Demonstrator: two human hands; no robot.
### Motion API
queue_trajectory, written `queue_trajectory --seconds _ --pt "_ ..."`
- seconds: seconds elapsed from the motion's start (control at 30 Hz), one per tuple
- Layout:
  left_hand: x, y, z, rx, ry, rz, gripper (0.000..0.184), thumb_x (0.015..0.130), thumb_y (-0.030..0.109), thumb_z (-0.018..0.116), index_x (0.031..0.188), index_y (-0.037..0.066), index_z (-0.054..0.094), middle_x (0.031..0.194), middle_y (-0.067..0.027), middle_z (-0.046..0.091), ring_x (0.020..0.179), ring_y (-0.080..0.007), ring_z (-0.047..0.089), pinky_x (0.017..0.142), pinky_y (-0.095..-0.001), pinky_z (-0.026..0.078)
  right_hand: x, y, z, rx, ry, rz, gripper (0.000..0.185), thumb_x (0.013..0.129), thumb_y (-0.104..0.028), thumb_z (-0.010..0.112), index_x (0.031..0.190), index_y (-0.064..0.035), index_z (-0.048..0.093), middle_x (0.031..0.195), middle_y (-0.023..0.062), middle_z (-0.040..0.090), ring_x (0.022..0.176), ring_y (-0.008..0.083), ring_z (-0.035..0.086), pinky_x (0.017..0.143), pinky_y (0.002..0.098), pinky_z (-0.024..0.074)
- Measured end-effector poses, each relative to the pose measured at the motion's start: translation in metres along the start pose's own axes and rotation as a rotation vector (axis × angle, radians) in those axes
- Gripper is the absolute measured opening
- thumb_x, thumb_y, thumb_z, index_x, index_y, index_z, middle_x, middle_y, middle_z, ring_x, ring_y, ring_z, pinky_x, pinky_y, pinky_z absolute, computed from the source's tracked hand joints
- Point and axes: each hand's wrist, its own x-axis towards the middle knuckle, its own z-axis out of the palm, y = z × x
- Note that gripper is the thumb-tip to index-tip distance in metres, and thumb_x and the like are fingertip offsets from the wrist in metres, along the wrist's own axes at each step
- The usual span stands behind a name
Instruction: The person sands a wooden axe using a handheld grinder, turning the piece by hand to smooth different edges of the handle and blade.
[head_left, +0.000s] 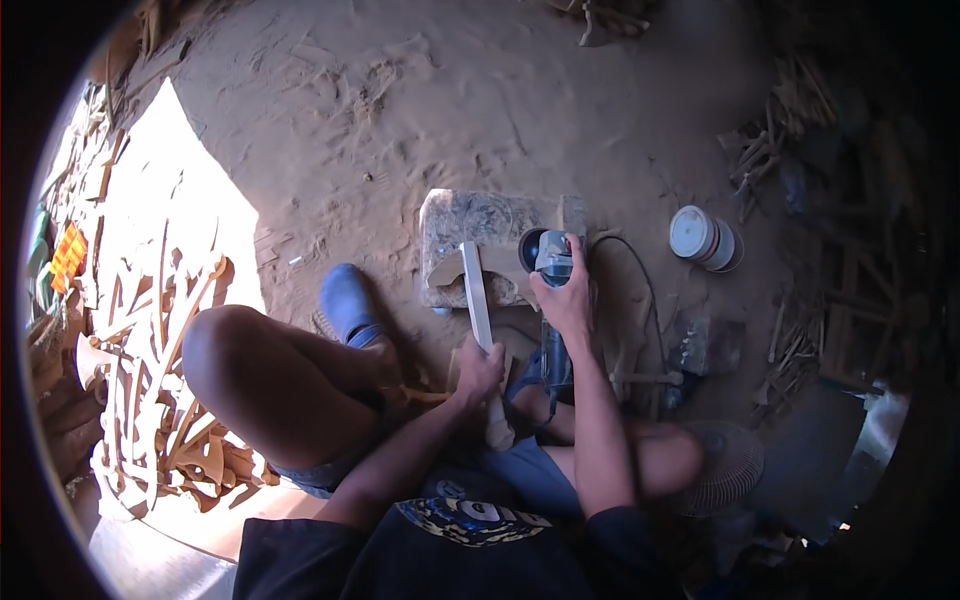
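My left hand [481, 372] is closed around a long pale piece [474, 290] with a squared shaft and a thicker, knobbed lower end. Whether it is wood or bone, I cannot tell. The far end of this piece lies over a worn block [500, 215] on the ground, beside a curved pale piece [447, 268]. In my right hand [567, 300] is an angle grinder [557, 370], gripped near its head. Its dark round disc [531, 250] is over the block, to the right of the long piece and apart from it.
A black cord [648, 275] curves over the dirt floor on the right. Beyond it stands a lidded white bucket [693, 233]. A fan [725, 470] is by my right knee. Many pale pieces [150, 390] are heaped at left, partly in bright sun. My blue shoe [350, 300] is left of the block.
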Motion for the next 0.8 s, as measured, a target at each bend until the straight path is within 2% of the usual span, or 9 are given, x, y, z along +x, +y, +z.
queue_trajectory --seconds 0.07,0.2,0.3,0.4,0.43,0.53,0.8 --pt "-0.002 -0.002 0.001 0.003 0.008 0.018 0.030 0.097 0.009 0.058 0.120 0.003 0.041 0.071 -0.0063 0.055 0.054 -0.0152 0.057 0.046 -0.0334 0.048 0.005 0.001 -0.004 -0.038 0.027 0.053 0.083 0.078 -0.025 0.077 0.152 -0.0118 0.043 0.137 0.0247 0.063 0.124 0.0403 0.063 0.103 0.0459 0.0507" --pt "0.000 -0.003 0.001 0.012 0.016 0.011 0.030 0.097 0.011 0.059 0.119 0.002 0.041 0.071 -0.0076 0.057 0.054 -0.0161 0.058 0.047 -0.0345 0.049 -0.002 -0.002 -0.009 -0.052 -0.022 0.003 0.084 0.079 -0.024 0.077 0.154 -0.0098 0.042 0.136 0.0248 0.064 0.124 0.0381 0.064 0.103 0.0445 0.0510" --pt "-0.001 -0.003 0.001 0.012 0.001 0.011 0.031 0.096 0.012 0.059 0.121 0.002 0.042 0.072 -0.0083 0.057 0.054 -0.0169 0.058 0.048 -0.0351 0.050 -0.013 -0.008 0.010 0.090 -0.061 -0.127 0.086 0.079 -0.023 0.077 0.155 -0.0093 0.040 0.138 0.0244 0.063 0.125 0.0360 0.064 0.105 0.0426 0.0500" --pt "0.001 -0.005 0.001 0.035 0.021 0.027 0.031 0.096 0.012 0.059 0.120 0.001 0.042 0.072 -0.0087 0.058 0.054 -0.0176 0.058 0.048 -0.0356 0.050 -0.017 -0.029 0.010 0.044 -0.192 0.026 0.086 0.079 -0.021 0.078 0.155 -0.0091 0.040 0.141 0.0244 0.060 0.128 0.0349 0.062 0.108 0.0409 0.0478" --pt "0.000 -0.001 0.001 0.033 0.020 0.020 0.030 0.096 0.011 0.059 0.119 0.001 0.042 0.072 -0.0088 0.058 0.054 -0.0178 0.058 0.048 -0.0358 0.050 -0.017 -0.034 0.011 0.070 -0.201 0.016 0.085 0.080 -0.021 0.077 0.155 -0.0084 0.040 0.142 0.0246 0.059 0.130 0.0355 0.060 0.109 0.0410 0.0470" --pt "-0.004 0.005 0.001 0.018 0.018 0.022 0.028 0.096 0.011 0.059 0.117 0.001 0.043 0.073 -0.0092 0.058 0.055 -0.0183 0.059 0.048 -0.0363 0.050 -0.013 -0.027 0.023 -0.028 -0.146 -0.112 0.086 0.081 -0.026 0.076 0.158 -0.0149 0.038 0.119 0.0286 0.070 0.111 0.0464 0.067 0.096 0.0508 0.0540" --pt "-0.003 0.002 0.002 0.018 0.022 0.009 0.029 0.096 0.011 0.058 0.117 0.002 0.043 0.074 -0.0096 0.058 0.055 -0.0181 0.058 0.048 -0.0355 0.049 -0.007 -0.027 0.026 -0.141 -0.145 -0.101 0.085 0.083 -0.028 0.076 0.157 -0.0174 0.037 0.118 0.0296 0.069 0.107 0.0493 0.066 0.094 0.0552 0.0529"
